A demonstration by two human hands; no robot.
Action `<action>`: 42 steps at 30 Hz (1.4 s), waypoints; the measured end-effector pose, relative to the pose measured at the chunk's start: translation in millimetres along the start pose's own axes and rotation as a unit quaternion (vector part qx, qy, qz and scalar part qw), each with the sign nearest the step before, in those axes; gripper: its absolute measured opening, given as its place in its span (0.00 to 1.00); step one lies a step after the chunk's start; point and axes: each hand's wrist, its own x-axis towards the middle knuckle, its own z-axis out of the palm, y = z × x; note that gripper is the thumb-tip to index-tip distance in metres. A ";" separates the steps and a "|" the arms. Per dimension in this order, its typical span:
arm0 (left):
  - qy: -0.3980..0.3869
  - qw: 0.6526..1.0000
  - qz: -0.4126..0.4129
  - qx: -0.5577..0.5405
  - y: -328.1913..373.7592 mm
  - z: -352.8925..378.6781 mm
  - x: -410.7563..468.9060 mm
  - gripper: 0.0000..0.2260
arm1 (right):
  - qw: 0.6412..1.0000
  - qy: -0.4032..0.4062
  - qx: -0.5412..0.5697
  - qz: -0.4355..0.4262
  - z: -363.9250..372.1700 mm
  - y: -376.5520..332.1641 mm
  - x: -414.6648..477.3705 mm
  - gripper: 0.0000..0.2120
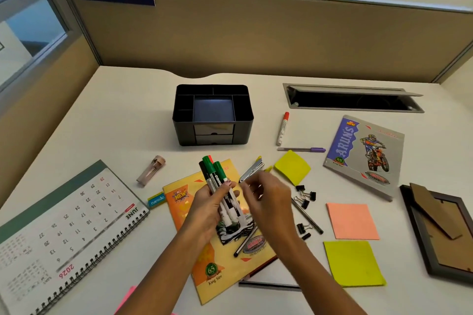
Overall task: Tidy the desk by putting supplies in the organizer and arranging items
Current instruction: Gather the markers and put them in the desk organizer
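Left hand grips markers, tips pointing far | right hand beside them, fingers loosely curled, empty as far as shows | organizer straight ahead, far on bench, nearer left hand

The left hand and right hand hover side by side above a notebook lying on the desk. Beyond the hands stands the organizer. Left of the left hand lie an eraser and, farther out, a calendar. Right of the right hand lie binder clips, then sticky pads, with a picture frame farthest right.
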 end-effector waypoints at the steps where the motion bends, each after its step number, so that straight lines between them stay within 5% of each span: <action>1: 0.003 1.000 0.001 -0.002 0.6 0.2 1.1 0.04 | 1.000 0.019 -0.003 0.008 -2.5 6.7 12.2 0.03; 7: 0.005 1.000 0.003 -0.011 1.6 0.5 4.7 0.02 | 0.988 0.087 -0.063 0.112 -3.3 71.1 113.4 0.06; 14: 0.007 1.000 -0.002 0.004 -0.8 1.6 10.1 0.03 | 0.952 -0.023 -0.159 0.259 2.9 111.4 170.5 0.21; 20: 0.006 1.000 0.004 0.009 -0.7 2.1 13.3 0.03 | 0.947 -0.020 -0.143 0.287 3.0 123.3 174.5 0.18; 26: 0.010 1.000 0.009 0.014 0.1 0.6 10.8 0.03 | 0.987 0.085 -0.071 0.113 1.7 84.1 128.6 0.10; 29: 0.013 1.000 0.017 0.017 0.2 0.1 9.6 0.02 | 0.997 0.070 0.007 0.029 1.4 43.0 78.5 0.07; 33: 0.006 0.999 0.038 0.019 -0.1 0.5 5.8 0.06 | 0.997 0.000 0.072 0.007 8.1 7.9 18.9 0.08; 42: 0.010 0.998 0.062 0.027 -2.7 -6.6 -4.4 0.07 | 0.997 -0.017 0.081 0.004 27.5 1.1 -26.5 0.05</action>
